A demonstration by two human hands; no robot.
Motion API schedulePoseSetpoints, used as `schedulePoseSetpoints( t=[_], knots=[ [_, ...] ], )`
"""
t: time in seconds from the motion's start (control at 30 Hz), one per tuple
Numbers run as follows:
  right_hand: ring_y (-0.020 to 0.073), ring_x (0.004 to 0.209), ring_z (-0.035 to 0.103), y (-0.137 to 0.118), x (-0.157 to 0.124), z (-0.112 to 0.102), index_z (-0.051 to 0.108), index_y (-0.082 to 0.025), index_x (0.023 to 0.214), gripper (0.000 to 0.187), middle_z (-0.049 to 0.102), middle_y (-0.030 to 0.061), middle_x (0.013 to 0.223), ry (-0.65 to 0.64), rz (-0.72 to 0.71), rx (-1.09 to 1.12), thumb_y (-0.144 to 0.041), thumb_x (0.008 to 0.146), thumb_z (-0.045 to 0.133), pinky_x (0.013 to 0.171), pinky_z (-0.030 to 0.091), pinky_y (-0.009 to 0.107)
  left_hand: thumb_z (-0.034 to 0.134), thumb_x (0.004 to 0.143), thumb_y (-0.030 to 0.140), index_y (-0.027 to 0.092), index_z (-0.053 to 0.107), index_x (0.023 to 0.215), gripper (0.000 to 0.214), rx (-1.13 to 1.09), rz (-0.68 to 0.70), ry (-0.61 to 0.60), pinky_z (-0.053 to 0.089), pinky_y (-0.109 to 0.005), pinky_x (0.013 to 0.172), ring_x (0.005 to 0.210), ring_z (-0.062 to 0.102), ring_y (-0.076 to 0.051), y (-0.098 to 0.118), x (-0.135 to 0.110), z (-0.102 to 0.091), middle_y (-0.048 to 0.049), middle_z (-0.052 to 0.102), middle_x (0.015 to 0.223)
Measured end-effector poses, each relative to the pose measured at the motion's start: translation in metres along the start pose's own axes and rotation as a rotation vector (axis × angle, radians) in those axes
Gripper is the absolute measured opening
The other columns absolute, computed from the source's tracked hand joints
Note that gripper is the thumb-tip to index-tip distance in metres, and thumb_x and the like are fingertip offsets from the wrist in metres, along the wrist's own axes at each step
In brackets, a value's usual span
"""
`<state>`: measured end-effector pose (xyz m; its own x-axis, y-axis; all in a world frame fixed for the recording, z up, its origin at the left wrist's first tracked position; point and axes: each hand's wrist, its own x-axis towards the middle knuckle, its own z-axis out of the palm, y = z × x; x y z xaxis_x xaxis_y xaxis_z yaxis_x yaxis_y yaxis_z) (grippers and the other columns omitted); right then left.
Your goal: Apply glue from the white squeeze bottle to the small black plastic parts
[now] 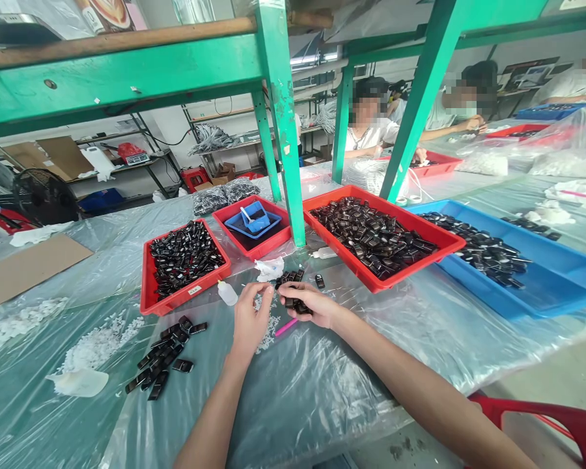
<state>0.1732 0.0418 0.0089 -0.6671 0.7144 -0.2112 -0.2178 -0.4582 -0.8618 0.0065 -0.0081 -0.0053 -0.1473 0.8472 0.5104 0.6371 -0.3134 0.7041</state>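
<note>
In the head view my right hand [317,305] is closed around a few small glossy black plastic pieces [297,306]. Close beside it, thumb and fingertips of my left hand [252,314] are pinched together near those pieces; whatever they grip is too small to make out. More black pieces [293,276] lie just beyond my fingers, and a single one [320,281] rests to the right. Small white bits [268,332] are scattered under my hands, next to a bright pink stick [286,327]. A white squeeze bottle [227,293] lies left of my left hand.
Red trays of black pieces stand at left [185,296] and right [371,280], with a blue tray [557,260] beyond. A smaller red tray [219,218] holds blue containers. Loose black pieces [163,355] lie left. A green post [293,163] rises ahead; people sit farther back.
</note>
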Motion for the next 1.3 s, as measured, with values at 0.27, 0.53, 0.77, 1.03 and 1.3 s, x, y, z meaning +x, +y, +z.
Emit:
schedulePoseSetpoints(
  t=[0.27, 0.53, 0.77, 1.03, 1.3],
  knots=[
    [0.0142, 0.059, 0.061, -0.012, 0.008, -0.033, 0.064, -0.02, 0.082, 0.016, 0.065, 0.0002, 0.073, 0.529, -0.362, -0.789, -0.036, 0.084, 0.063, 0.051, 0.041, 0.022, 0.05, 0.097, 0.037, 0.02, 0.067, 0.089, 0.024, 0.017, -0.024, 0.001, 0.043, -0.029, 0.067, 0.081, 0.06, -0.018, -0.005, 0.0, 0.002, -0.0046, 0.068, 0.088],
    [0.0268, 0.105, 0.069, -0.008, 0.004, -0.033, 0.065, -0.027, 0.132, 0.042, 0.075, 0.0087, 0.113, 0.49, -0.108, -1.537, -0.026, 0.09, 0.056, 0.088, 0.047, 0.033, 0.05, 0.096, 0.037, 0.021, 0.066, 0.088, 0.024, 0.015, -0.031, -0.005, 0.043, -0.029, 0.066, 0.08, 0.06, -0.018, -0.004, 0.001, 0.001, -0.0044, 0.067, 0.085],
    [0.0272, 0.103, 0.07, -0.008, 0.004, -0.028, 0.067, -0.027, 0.126, 0.039, 0.075, 0.0089, 0.11, 0.476, -0.064, -1.587, -0.023, 0.089, 0.054, 0.084, 0.048, 0.033, 0.051, 0.096, 0.037, 0.021, 0.065, 0.083, 0.025, 0.046, -0.009, -0.025, 0.042, -0.029, 0.064, 0.07, 0.056, -0.016, -0.005, 0.0, 0.004, -0.0027, 0.066, 0.079],
    [0.0275, 0.103, 0.07, -0.007, 0.001, -0.029, 0.06, -0.028, 0.137, 0.049, 0.075, 0.0103, 0.11, 0.448, -0.076, -1.598, -0.023, 0.089, 0.054, 0.083, 0.048, 0.033, 0.05, 0.096, 0.039, 0.021, 0.066, 0.082, 0.028, 0.074, -0.018, -0.038, 0.042, -0.029, 0.063, 0.066, 0.053, -0.015, -0.005, -0.002, 0.006, -0.0021, 0.064, 0.076],
    [0.0271, 0.103, 0.07, -0.002, -0.004, -0.021, 0.068, -0.028, 0.126, 0.039, 0.076, 0.0086, 0.106, 0.324, -0.145, -1.659, -0.023, 0.09, 0.055, 0.086, 0.047, 0.032, 0.051, 0.096, 0.039, 0.021, 0.066, 0.083, 0.027, 0.073, -0.013, -0.04, 0.042, -0.029, 0.063, 0.068, 0.055, -0.016, -0.004, -0.002, 0.005, -0.0028, 0.066, 0.078]
  ],
)
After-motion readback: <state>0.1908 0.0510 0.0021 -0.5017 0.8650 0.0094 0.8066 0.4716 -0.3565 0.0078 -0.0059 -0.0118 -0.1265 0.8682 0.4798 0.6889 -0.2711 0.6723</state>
